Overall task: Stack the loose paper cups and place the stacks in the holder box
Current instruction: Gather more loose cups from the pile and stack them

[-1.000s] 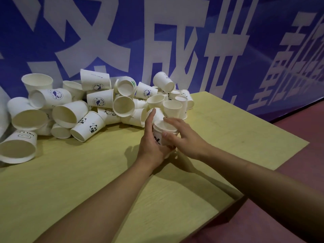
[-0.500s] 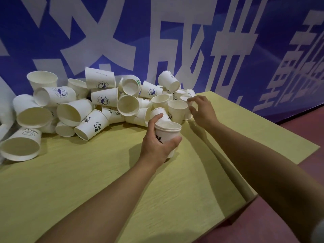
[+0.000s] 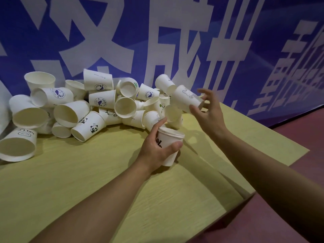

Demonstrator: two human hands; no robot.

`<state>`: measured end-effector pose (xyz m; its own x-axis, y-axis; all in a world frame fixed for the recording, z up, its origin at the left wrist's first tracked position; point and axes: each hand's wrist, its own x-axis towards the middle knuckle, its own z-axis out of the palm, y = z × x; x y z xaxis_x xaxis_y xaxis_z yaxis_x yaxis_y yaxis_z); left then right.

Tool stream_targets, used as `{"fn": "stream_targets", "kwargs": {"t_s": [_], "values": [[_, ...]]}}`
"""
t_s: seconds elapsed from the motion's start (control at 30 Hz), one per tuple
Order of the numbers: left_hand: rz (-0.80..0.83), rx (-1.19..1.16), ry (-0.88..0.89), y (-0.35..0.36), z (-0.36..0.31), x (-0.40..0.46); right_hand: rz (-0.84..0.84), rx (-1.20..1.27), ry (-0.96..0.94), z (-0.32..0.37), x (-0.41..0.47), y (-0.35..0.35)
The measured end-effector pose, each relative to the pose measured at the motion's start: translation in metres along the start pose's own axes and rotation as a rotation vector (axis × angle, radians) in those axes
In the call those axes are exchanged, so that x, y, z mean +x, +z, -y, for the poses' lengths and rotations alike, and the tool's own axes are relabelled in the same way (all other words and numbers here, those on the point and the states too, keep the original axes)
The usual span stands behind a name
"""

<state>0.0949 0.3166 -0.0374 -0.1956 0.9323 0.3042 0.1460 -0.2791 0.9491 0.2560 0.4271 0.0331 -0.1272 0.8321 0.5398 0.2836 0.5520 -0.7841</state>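
The left hand curls its fingers round a nested cup stack printed "Hel…". The right hand, fingers spread, pinches a tilted paper cup above the pile; one lying cup reads "HELLO".

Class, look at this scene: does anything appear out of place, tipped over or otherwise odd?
Yes. The loose paper cups lie in a jumbled heap against the banner, most tipped on their sides rather than upright. No holder box is visible. Nothing looks spilled or crushed.
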Motion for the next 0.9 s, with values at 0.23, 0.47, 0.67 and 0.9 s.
{"fn": "stream_targets", "kwargs": {"t_s": [0.23, 0.47, 0.67, 0.9], "values": [[0.034, -0.025, 0.016, 0.0, 0.002, 0.001, 0.207, 0.159, 0.007, 0.017, -0.042, 0.01], [-0.046, -0.043, 0.043, -0.001, -0.001, 0.001, 0.304, 0.025, -0.063, 0.018, -0.04, 0.01], [-0.146, -0.012, 0.045, -0.002, 0.002, 0.002, 0.404, -0.179, -0.139, 0.0, -0.053, 0.006], [-0.136, -0.001, 0.009, 0.0, 0.002, 0.003, 0.235, -0.565, 0.058, -0.011, -0.032, -0.016]]}}
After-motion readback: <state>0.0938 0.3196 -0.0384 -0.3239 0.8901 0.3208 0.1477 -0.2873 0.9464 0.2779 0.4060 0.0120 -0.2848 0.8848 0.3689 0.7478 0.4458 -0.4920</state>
